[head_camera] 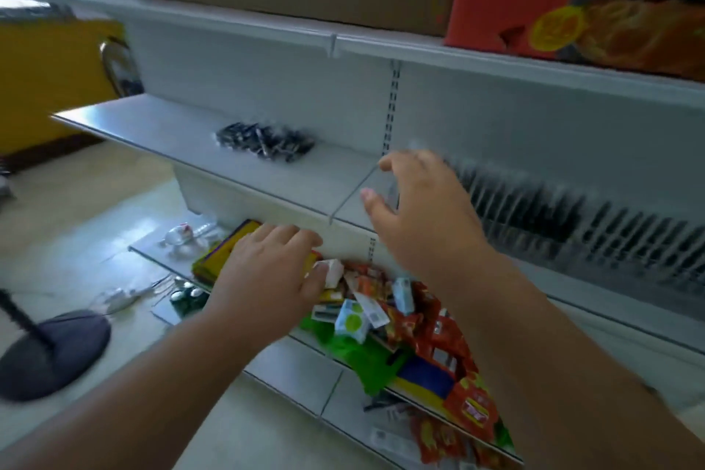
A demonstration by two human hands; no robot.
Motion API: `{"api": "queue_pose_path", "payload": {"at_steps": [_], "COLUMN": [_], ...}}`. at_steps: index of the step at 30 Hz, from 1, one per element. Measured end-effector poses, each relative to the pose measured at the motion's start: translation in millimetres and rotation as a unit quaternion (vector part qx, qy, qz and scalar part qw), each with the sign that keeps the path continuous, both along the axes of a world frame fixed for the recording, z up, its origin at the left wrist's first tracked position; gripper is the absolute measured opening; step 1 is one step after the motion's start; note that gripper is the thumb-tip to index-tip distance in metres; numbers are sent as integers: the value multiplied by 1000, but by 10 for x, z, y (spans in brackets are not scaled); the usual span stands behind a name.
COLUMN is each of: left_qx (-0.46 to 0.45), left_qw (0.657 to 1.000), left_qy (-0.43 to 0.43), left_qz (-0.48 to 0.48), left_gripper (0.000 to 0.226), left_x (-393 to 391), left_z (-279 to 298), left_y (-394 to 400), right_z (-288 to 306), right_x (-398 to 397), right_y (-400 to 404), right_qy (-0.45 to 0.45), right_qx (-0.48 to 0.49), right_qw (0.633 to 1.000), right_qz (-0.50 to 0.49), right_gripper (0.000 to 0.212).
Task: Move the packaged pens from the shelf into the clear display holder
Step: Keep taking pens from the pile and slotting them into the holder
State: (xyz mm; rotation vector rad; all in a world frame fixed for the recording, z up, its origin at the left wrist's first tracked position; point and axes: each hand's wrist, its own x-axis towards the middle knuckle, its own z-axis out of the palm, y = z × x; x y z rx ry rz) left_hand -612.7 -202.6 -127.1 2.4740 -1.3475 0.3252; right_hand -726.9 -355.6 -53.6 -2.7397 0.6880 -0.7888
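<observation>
Forearms: both of yours reach in from the bottom edge toward the shelving.
Left hand: fingers spread and relaxed, empty, above the snack packets on the lower shelf.
Right hand: open, fingers loosely splayed, holding nothing, raised at the middle shelf front edge.
Packaged pens: dark blurred heap lying on that shelf, left of your right hand, apart from it.
Clear display holder: blurred, right of your right hand; contents unclear.
</observation>
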Motion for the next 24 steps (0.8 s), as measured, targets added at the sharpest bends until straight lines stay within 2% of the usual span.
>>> {"api": "queue_pose_path", "payload": {"at_steps": [6, 13, 19, 24], "left_qx": [22, 11, 24, 16], "left_qw": [999, 999, 997, 997], "left_qy": [-4, 14, 21, 54], "left_qz": [24, 33, 72, 57], "left_gripper": [45, 42, 47, 41], "left_x": [779, 1652, 2476, 3060], "left_z": [-62, -176, -63, -181], "left_y": [308, -3, -98, -269], "right_z": [12, -90, -73, -235], "right_x": [821, 1762, 2737, 3246], "right_y": [233, -48, -247, -303], "right_qy": [22, 47, 120, 115], "right_qx": [14, -8, 8, 17], "right_qw": [1000, 999, 992, 992], "right_qz": [11, 21, 43, 41], "right_gripper": [42, 40, 44, 39]}}
